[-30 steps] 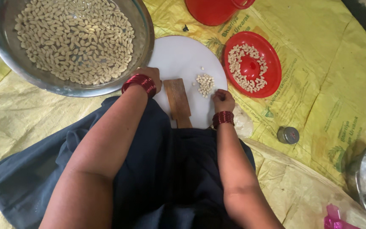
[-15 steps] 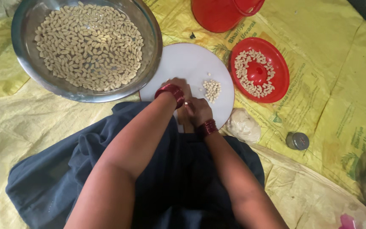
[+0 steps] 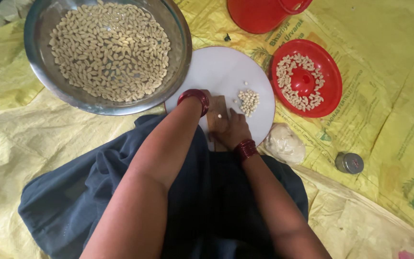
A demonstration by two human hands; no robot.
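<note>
Hands (image 3: 221, 122) now lower on wooden block (image 3: 216, 117)

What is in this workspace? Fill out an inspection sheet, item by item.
Surface: yellow woven sheet, crumpled.
Job's things: wooden block on white round board; small nut pile beside it.
Clutter: steel bowl of nuts; red lid with nuts; red bucket; small tin; pale bag.
Grips: left hand and right hand on the block, closure unclear.
Cables: nothing seen.
Surroundings: dark blue cloth over lap.
</note>
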